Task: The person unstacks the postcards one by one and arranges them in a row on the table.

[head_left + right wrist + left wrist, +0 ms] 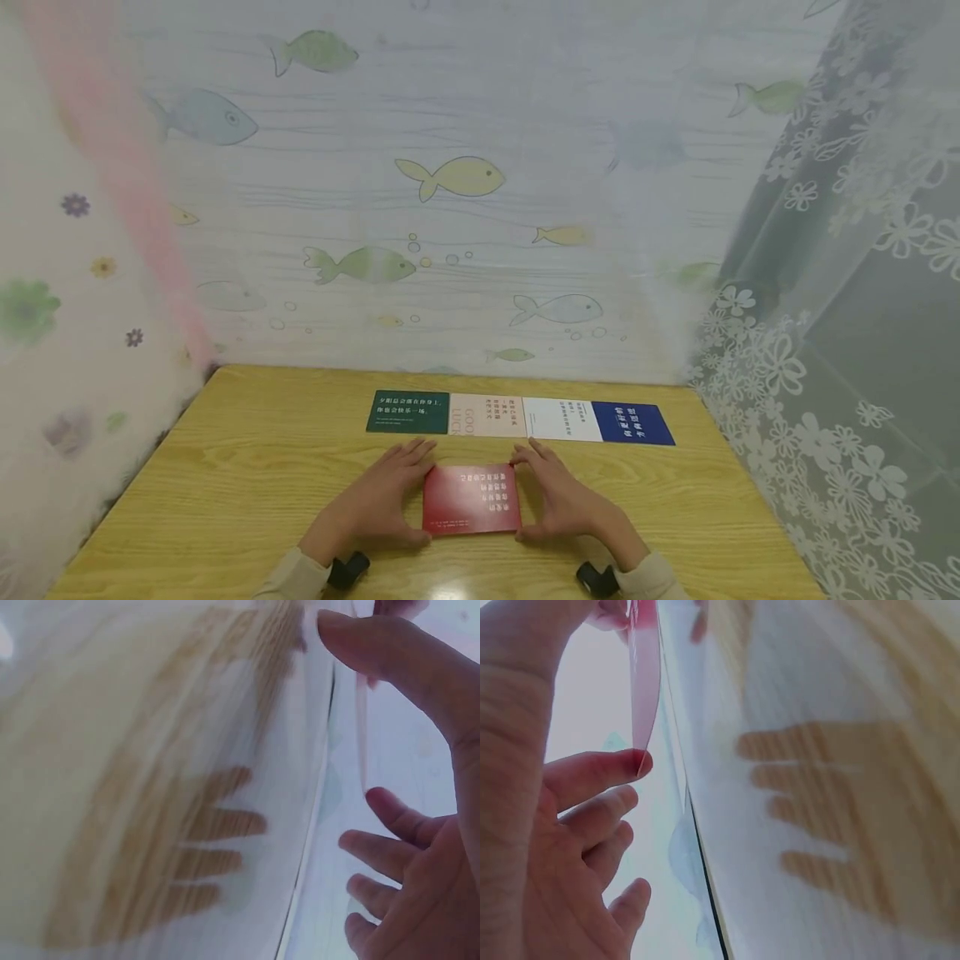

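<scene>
A red card [471, 500] with white printed characters, shown upside down in the head view, is held between both hands over the table. My left hand [378, 504] grips its left corners between thumb and index finger. At the right corners, the thumb and index finger of my right hand [562, 500] do the same. In the left wrist view, the card [645, 682] hangs above the tabletop, its corner at the index fingertip. The other fingers of the right hand [420, 892] spread away from the card.
Beyond the hands, a row of cards lies edge to edge: green [408, 412], pale pink [480, 417], white [558, 419] and dark blue [633, 423]. The glossy wooden table [247, 467] meets a fish-patterned curtain [450, 333] behind, with a lace curtain [772, 375] on the right.
</scene>
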`<state>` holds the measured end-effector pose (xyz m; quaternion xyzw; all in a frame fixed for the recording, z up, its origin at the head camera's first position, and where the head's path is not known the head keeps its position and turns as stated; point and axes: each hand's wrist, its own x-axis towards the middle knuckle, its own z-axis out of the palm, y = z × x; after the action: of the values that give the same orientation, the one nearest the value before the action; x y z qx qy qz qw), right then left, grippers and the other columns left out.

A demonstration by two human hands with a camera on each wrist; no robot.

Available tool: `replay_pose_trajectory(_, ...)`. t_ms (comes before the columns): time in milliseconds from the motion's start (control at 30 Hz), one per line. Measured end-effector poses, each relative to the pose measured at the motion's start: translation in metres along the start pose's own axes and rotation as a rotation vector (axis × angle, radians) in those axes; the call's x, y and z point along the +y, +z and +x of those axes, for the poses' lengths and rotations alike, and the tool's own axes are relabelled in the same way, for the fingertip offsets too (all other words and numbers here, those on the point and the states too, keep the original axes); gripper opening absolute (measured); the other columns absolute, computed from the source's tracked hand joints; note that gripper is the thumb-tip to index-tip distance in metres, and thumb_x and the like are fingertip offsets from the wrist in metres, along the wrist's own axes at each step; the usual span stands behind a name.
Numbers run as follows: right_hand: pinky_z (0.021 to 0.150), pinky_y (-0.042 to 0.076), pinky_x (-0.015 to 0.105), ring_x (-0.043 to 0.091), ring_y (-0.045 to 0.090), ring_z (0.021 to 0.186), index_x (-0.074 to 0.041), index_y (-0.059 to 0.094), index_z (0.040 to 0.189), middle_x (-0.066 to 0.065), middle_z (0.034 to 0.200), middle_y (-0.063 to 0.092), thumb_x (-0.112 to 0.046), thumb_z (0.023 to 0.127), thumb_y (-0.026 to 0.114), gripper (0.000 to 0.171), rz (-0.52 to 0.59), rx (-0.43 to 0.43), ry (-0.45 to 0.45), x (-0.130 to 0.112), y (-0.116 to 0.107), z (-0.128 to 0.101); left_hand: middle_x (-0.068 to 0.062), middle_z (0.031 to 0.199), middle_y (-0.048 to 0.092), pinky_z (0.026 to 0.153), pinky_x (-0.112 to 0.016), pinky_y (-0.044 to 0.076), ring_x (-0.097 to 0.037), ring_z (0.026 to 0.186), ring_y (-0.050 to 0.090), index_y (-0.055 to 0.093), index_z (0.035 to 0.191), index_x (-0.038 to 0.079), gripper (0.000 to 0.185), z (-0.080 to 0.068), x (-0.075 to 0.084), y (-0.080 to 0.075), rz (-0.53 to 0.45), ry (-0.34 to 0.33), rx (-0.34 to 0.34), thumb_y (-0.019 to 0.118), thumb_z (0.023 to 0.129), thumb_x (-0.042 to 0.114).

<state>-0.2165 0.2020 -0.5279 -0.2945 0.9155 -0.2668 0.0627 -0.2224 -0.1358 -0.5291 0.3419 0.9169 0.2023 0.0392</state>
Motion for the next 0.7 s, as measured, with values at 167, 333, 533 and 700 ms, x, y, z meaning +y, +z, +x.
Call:
replay_pose_trajectory(167, 0.118, 0.027, 0.068, 0.040, 0.016, 0.155, -0.015, 0.044, 0.150, 0.010, 0.163, 0.035, -0.045, 0.068, 0.090, 0.098, 0.005, 0.015, 0.012, -0.001, -0.002, -0.002, -0.010, 0.164, 0.036, 0.125, -0.054, 0.024, -0.031, 0.154, 0.026, 0.049, 0.150, 0.005, 0.105, 0.001, -0.003, -0.003, 0.026, 0.041, 0.037, 0.086, 0.067, 0.058)
replay_pose_trajectory(333, 0.117, 0.030, 0.067, 0.039, 0.018, 0.155, -0.016, 0.044, 0.151, 0.009, 0.162, 0.038, -0.046, 0.067, 0.091, 0.100, -0.012, 0.055, -0.006, -0.004, -0.002, -0.001, -0.010, 0.161, 0.041, 0.124, -0.055, 0.026, -0.032, 0.152, 0.031, 0.053, 0.148, 0.006, 0.102, -0.001, -0.005, -0.005, 0.060, 0.045, 0.090, 0.086, 0.067, 0.058)
replay_pose_trajectory(533, 0.118, 0.031, 0.065, 0.036, 0.020, 0.155, -0.021, 0.041, 0.152, 0.007, 0.163, 0.037, -0.042, 0.067, 0.092, 0.101, -0.042, 0.129, -0.038, -0.009, -0.001, 0.001, -0.010, 0.158, 0.046, 0.123, -0.056, 0.027, -0.033, 0.150, 0.036, 0.051, 0.149, 0.006, 0.103, -0.006, -0.010, -0.009, 0.118, 0.073, 0.216, 0.086, 0.068, 0.058)
replay_pose_trajectory(700, 0.121, 0.025, 0.064, 0.037, 0.021, 0.155, -0.020, 0.038, 0.155, 0.009, 0.165, 0.034, -0.040, 0.068, 0.092, 0.104, -0.082, 0.169, -0.072, -0.013, -0.001, 0.005, -0.008, 0.159, 0.045, 0.121, -0.057, 0.031, -0.033, 0.149, 0.038, 0.051, 0.149, 0.008, 0.104, -0.010, -0.015, -0.012, 0.163, 0.105, 0.301, 0.087, 0.067, 0.061)
